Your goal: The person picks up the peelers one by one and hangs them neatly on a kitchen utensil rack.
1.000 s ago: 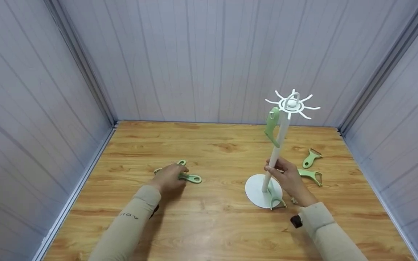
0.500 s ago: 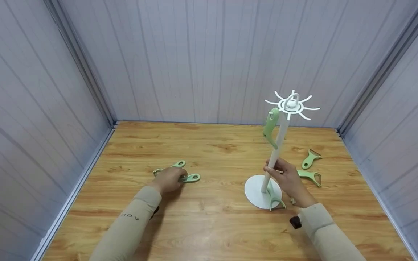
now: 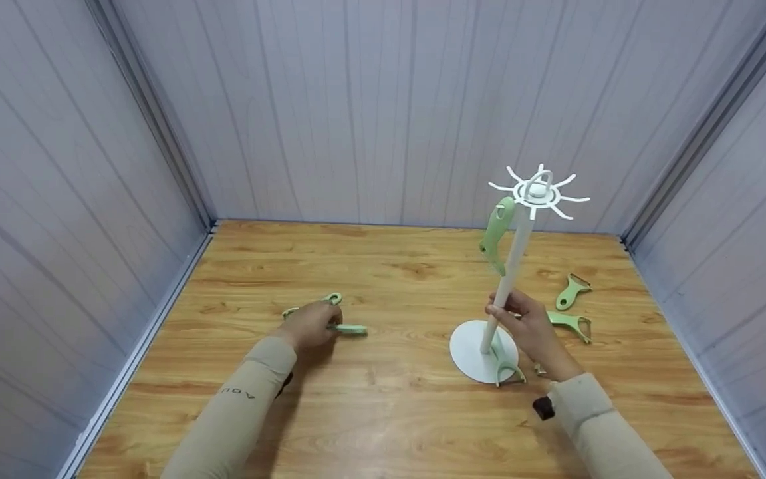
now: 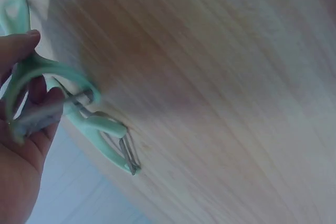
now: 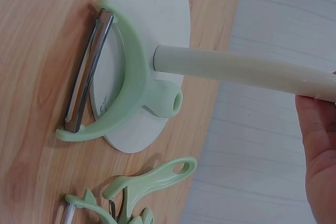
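My left hand (image 3: 311,324) pinches a green Y-shaped peeler (image 4: 59,68) between thumb and fingers, close to the tabletop. In the head view its handle (image 3: 351,329) sticks out to the right, edge-on. A second peeler (image 4: 100,142) lies on the table just beyond, partly hidden by the hand in the head view. My right hand (image 3: 529,326) grips the white pole (image 3: 514,256) of a hook stand, low down. One peeler (image 3: 497,229) hangs from a front-left hook of the stand's crown (image 3: 537,193). Another peeler (image 5: 137,72) rests on the round base (image 3: 466,349) beside the pole.
Right of the stand lie more green peelers, one (image 3: 570,293) farther back and one (image 3: 574,323) partly behind my right hand. The right wrist view shows a peeler (image 5: 157,178) near the base, overlapping others. Panelled walls (image 3: 383,120) enclose the wooden table (image 3: 396,412).
The peeler under my left hand has turned from lying flat to edge-on. The peeler on the hook has swung slightly left at its lower end. My right hand stays on the pole.
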The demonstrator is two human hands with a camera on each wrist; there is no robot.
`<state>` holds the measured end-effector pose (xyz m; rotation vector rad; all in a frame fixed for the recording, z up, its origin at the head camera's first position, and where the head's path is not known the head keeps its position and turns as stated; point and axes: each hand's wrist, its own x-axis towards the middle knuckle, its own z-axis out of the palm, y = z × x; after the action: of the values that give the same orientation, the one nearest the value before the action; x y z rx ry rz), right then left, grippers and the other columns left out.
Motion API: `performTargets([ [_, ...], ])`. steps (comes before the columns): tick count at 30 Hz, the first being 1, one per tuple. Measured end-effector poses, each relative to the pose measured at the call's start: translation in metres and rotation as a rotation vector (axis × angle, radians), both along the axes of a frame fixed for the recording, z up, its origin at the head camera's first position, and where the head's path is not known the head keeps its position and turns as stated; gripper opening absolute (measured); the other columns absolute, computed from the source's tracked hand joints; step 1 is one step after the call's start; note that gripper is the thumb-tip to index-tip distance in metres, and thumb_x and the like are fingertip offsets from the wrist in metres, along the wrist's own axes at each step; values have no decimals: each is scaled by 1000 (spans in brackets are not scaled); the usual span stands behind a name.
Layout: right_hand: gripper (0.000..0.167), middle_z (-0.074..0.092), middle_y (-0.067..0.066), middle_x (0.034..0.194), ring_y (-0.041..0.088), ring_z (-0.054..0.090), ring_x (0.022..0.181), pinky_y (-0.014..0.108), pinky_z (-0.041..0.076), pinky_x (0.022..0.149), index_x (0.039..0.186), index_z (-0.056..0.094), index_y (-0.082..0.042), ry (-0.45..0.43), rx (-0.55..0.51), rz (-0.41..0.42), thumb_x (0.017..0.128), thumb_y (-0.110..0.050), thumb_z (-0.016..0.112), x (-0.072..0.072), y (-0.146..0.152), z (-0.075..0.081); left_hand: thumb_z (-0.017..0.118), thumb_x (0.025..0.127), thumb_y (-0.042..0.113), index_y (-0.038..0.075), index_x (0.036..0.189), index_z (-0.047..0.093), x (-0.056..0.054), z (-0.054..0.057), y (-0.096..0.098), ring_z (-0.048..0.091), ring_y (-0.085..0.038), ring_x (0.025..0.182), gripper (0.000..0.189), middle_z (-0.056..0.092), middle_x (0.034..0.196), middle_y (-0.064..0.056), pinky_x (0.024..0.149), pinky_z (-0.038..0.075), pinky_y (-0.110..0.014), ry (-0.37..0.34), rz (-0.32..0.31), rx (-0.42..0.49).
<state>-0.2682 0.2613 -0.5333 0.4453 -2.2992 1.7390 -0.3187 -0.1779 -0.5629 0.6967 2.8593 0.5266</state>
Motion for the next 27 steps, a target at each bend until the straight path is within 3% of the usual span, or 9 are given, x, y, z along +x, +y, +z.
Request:
performTargets([
  [7, 13, 79, 15, 101, 5, 74, 93, 19, 62, 82, 113, 75, 4, -10, 9, -2, 101, 4, 73, 2, 2, -2, 66, 109, 13, 9, 113, 67, 1, 0, 1, 55, -15, 77, 6, 70, 94, -5, 73, 53, -38, -11, 6, 95],
  [12, 12, 78, 15, 103, 5, 74, 95, 19, 62, 83, 113, 75, 2, -22, 23, 7, 102, 2, 72, 2, 3, -1, 62, 111, 14, 8, 120, 69, 2, 3, 3, 55, -15, 77, 13, 72, 98, -5, 74, 52, -39, -52, 29, 149],
  [20, 14, 79, 11, 102, 5, 73, 95, 19, 61, 82, 115, 75, 1, -26, 33, 0, 101, 1, 73, 1, 1, 0, 48, 118, 27, 4, 120, 75, 5, 14, 6, 45, -15, 67, 36, 57, 82, -2, 65, 41, -34, -151, 120, 264],
  [27, 13, 79, 9, 100, 5, 74, 94, 20, 63, 82, 113, 74, 3, 8, 15, 7, 101, 4, 73, -2, 1, -1, 45, 119, 20, -2, 135, 68, 1, 28, 8, 40, -14, 64, 36, 51, 77, -1, 62, 37, -31, -150, 99, 384],
])
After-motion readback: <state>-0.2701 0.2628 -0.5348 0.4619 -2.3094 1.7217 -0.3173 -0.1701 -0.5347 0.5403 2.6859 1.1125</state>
